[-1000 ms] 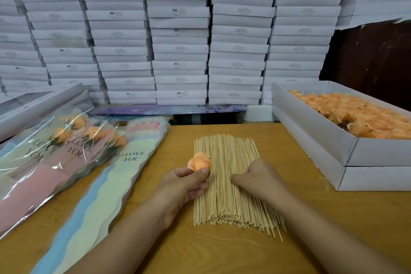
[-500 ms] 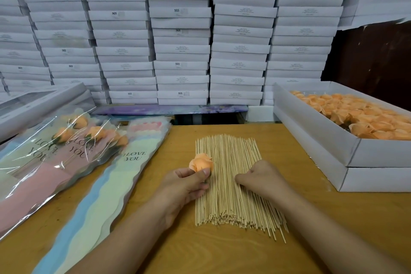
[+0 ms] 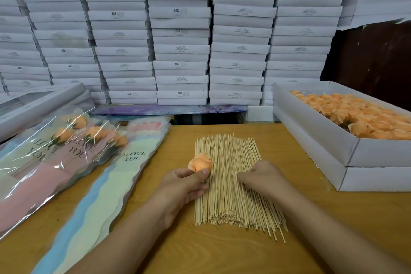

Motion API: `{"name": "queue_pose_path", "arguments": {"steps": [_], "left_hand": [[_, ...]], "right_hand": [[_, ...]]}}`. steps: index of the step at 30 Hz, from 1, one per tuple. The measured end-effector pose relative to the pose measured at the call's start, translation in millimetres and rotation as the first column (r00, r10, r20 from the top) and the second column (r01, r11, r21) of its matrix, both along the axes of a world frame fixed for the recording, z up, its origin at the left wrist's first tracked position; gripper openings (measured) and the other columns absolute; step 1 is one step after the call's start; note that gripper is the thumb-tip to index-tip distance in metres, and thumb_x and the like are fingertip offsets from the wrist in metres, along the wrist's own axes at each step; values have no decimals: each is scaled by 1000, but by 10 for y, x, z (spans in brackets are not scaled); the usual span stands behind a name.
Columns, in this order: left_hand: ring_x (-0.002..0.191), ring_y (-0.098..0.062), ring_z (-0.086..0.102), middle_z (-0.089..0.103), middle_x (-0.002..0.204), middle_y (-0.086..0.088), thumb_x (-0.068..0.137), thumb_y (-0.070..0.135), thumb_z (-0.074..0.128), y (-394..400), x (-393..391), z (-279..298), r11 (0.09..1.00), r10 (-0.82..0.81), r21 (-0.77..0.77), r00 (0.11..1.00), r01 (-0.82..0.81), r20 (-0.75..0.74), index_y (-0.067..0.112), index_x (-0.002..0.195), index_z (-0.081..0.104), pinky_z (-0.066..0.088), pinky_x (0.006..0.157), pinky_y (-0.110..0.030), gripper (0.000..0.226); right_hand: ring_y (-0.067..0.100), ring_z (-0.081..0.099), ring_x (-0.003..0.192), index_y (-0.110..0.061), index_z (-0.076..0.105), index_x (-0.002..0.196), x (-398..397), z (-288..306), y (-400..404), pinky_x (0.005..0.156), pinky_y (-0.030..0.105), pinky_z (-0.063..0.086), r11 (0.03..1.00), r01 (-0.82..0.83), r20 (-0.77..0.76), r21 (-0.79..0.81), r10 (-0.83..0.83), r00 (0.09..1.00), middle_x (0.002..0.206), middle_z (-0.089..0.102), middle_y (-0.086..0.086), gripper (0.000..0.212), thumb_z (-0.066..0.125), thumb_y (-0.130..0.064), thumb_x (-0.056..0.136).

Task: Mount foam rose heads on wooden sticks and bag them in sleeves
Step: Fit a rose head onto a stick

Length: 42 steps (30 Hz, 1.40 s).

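With left hand (image 3: 186,187) pinching the foam rose head (image 3: 200,162) above the sticks (image 3: 231,180) on the desk (image 3: 213,249), tease out one stick using right-hand fingers (image 3: 242,179) curled onto the pile, grip unclear.

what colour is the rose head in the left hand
Peach-orange rose head, clearest in the head view.

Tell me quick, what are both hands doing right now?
Left hand: closed, holding an orange foam rose head.
Right hand: fingers curled down on the pile of wooden sticks; whether it pinches one cannot be told.
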<state>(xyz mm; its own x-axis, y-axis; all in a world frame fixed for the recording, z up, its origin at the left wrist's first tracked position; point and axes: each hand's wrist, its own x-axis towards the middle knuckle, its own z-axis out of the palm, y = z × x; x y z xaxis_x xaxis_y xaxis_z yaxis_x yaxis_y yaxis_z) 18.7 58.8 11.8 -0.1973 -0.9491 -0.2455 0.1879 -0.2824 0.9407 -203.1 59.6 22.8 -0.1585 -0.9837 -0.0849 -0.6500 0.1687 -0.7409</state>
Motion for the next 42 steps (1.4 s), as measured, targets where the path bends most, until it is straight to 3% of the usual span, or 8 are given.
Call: {"name": "queue_pose_path", "arguments": {"steps": [10, 14, 19, 24, 27, 31, 37, 42], "left_hand": [[82, -19, 74, 76, 102, -17, 54, 29, 92, 6, -3, 15, 1000, 1, 1, 1000, -1, -25, 4, 117, 64, 59, 66, -23, 73], [81, -19, 75, 77, 99, -17, 55, 26, 91, 10, 3, 29, 1000, 25, -1, 998, -25, -54, 7, 109, 63, 59, 64, -24, 64], [83, -22, 76, 76, 101, -20, 59, 18, 88, -9, 28, 90, 998, 58, 12, 989, -56, -140, 6, 110, 57, 62, 65, -26, 61], [83, -22, 76, 75, 102, -22, 68, 12, 84, -36, 58, 149, 997, 69, 51, 974, -60, -216, 2, 119, 58, 61, 60, -25, 58], [80, -19, 76, 76, 100, -20, 69, 15, 82, -71, 67, 209, 998, 61, 41, 972, -53, -229, -1, 116, 63, 62, 62, -25, 53], [76, -16, 76, 76, 94, -18, 68, 17, 80, -129, 88, 301, 996, 83, -11, 970, -87, -231, -4, 108, 68, 62, 62, -24, 46], [70, -14, 75, 77, 86, -13, 69, 19, 74, -229, 94, 381, 993, 115, 18, 959, -114, -259, 3, 97, 69, 62, 62, -24, 32], [70, -16, 76, 77, 88, -15, 78, 18, 72, -313, 60, 401, 987, 162, 64, 917, -149, -364, 6, 93, 67, 62, 58, -27, 20]], "right_hand": [[9, 31, 36, -24, 40, 52, 4, 105, 70, 46, 22, 24, 1000, 1, 71, 7, -2, 997, 42, 31, -10, 41, 67, -26, 82], [17, 46, 53, -17, 54, 58, -13, 176, 123, 52, 25, 34, 1000, -30, 148, -2, 30, 989, 55, 49, 1, 28, 66, -23, 83], [7, 62, 54, -12, 67, 66, -106, 287, 211, 50, 18, 49, 995, -95, 239, -26, 99, 966, 57, 66, -3, 20, 65, -17, 85], [14, 71, 69, -12, 72, 78, -219, 389, 311, 63, 26, 58, 982, -191, 296, -4, 183, 938, 81, 77, 3, 11, 64, -13, 86], [19, 72, 71, -9, 68, 84, -246, 451, 382, 63, 28, 57, 967, -256, 344, 1, 240, 908, 82, 77, 8, 7, 63, -5, 87], [18, 73, 75, -10, 68, 99, -264, 498, 418, 65, 27, 56, 955, -297, 320, -7, 284, 904, 83, 77, 8, 17, 62, -1, 86], [10, 71, 69, -18, 77, 82, -303, 529, 462, 63, 20, 54, 955, -294, 208, -31, 294, 933, 76, 75, 1, 16, 67, -23, 94], [8, 68, 64, -23, 78, 86, -305, 535, 521, 60, 19, 54, 946, -324, 120, -21, 324, 938, 76, 75, -1, 13, 69, -16, 92]]}}
